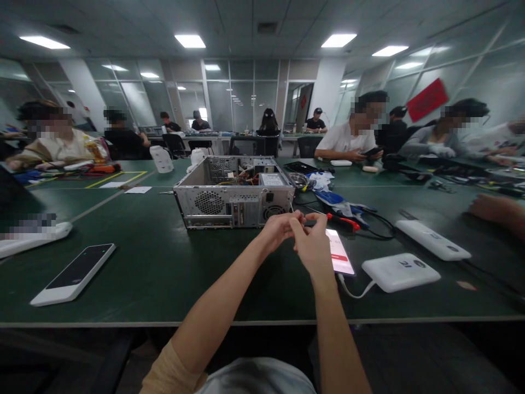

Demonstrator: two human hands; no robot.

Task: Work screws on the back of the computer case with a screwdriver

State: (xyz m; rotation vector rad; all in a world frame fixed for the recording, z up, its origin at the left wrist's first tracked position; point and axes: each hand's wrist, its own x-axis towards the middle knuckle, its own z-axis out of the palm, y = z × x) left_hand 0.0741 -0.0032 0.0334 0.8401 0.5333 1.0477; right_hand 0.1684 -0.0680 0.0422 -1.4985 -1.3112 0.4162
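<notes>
My left hand (279, 229) and my right hand (314, 243) meet in front of the computer case (205, 205), fingertips pinched together. What they hold is small and mostly hidden; a bit of dark material shows between the fingers, and a thin metal tip rises above them. The open-topped metal case lies just beyond, its rear panel with fan grille and power socket facing me. A red-and-black screwdriver (346, 222) lies to the right of my right hand. Partly behind my right wrist is a lit phone (341, 253).
White power banks (402, 272) lie at right, one cabled to the phone. Blue-and-white gloves (334, 201) and a metal bowl (298, 179) sit right of the case. A white-edged device (76, 275) lies at left. A co-worker's hand (494, 210) rests at the right edge.
</notes>
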